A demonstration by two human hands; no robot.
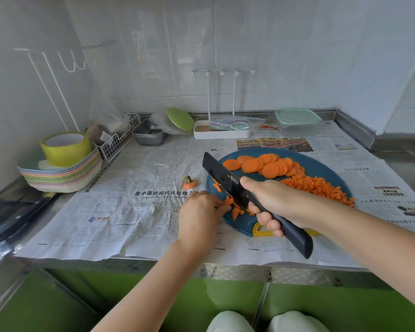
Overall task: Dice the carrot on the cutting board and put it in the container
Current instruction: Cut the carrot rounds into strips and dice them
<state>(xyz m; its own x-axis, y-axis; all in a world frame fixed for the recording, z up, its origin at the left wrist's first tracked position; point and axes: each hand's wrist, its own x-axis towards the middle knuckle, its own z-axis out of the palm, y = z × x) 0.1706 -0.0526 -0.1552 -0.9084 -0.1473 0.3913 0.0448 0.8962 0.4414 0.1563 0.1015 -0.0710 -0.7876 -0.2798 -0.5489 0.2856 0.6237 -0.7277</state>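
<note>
Cutting board [321,164], round and blue, lies on newspaper [130,200] spread over the counter. Right hand [273,202] is closed around the dark handle of a black-bladed knife [228,182], index finger extended along the spine; the blade angles toward the board's left edge with its edge down among carrot strips [235,210]. Left hand [199,214] rests at the board's left rim, fingers curled and pinching down on those strips just beside the blade. Whether the blade touches the fingertips cannot be told.

Carrot rounds [261,164] are fanned in an overlapping layer across the far part of the board. Diced carrot [319,188] is heaped along the board's right side, reaching its rim. Carrot top [189,182], with a bit of green stem, lies on the newspaper just left of the board.

Container [297,123], clear with a pale green lid on it, stands behind the board near the back wall, well apart from the carrot. Stacked pastel bowls [62,173] sit far left of the board.
</note>
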